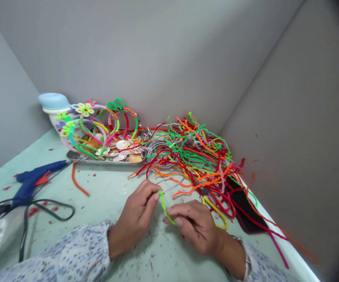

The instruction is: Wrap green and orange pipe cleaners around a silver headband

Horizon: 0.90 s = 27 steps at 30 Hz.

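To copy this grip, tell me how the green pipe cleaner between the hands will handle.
The green pipe cleaner probably bends easily and holds shape: it curves between the left hand and right hand. Likely light, as fingertips alone pinch it. Its fuzz should resist slipping.

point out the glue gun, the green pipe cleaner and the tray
glue gun (29,182), head view, blue body
green pipe cleaner (164,206), head view, middle of strand
tray (79,158), head view, front rim
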Available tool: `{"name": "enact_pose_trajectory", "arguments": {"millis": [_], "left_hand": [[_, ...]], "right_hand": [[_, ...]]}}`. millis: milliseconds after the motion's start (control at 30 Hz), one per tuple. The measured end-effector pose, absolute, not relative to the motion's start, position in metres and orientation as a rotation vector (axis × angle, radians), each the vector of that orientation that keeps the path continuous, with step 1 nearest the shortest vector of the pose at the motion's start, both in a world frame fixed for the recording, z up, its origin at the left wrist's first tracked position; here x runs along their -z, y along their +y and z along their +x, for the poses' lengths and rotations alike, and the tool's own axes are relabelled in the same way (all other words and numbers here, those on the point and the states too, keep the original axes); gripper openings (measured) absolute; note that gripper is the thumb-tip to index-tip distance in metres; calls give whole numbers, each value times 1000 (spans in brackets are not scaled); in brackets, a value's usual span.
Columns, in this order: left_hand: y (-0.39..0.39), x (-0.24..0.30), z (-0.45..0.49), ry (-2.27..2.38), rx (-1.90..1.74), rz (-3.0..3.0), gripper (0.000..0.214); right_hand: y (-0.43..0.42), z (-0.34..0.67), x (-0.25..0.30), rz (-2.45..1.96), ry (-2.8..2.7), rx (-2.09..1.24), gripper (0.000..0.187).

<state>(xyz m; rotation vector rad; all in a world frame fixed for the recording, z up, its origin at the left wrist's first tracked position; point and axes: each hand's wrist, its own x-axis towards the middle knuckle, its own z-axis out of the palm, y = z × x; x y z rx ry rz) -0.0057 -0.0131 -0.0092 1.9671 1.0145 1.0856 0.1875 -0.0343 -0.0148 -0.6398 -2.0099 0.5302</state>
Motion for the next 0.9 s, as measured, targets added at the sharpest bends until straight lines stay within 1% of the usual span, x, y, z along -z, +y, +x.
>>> {"name": "enact_pose_trajectory", "arguments": {"millis": [100,200,367,600,767,900], "left_hand": [[-14,8,-7,990,-1098,1965,17],[-16,7,-8,965,-1091,1964,17],[-18,5,-7,906,-1049,2008,17],[-18,5,-4,856,-1008,2023,15],[-18,7,-4,867,-988,2018,16],[-18,7,-4,879,-984,2026,17]], "right_hand": [[-32,189,16,-659,-1999,-573,28],[-27,189,23,-748,-1971,-515,30],[-21,187,34,-794,-1934,-178,25],[-24,191,29,-693,-2143,142,27],[-26,193,22,-665,-2230,222,24],[-27,194,22,-686,-2209,216,27]]}}
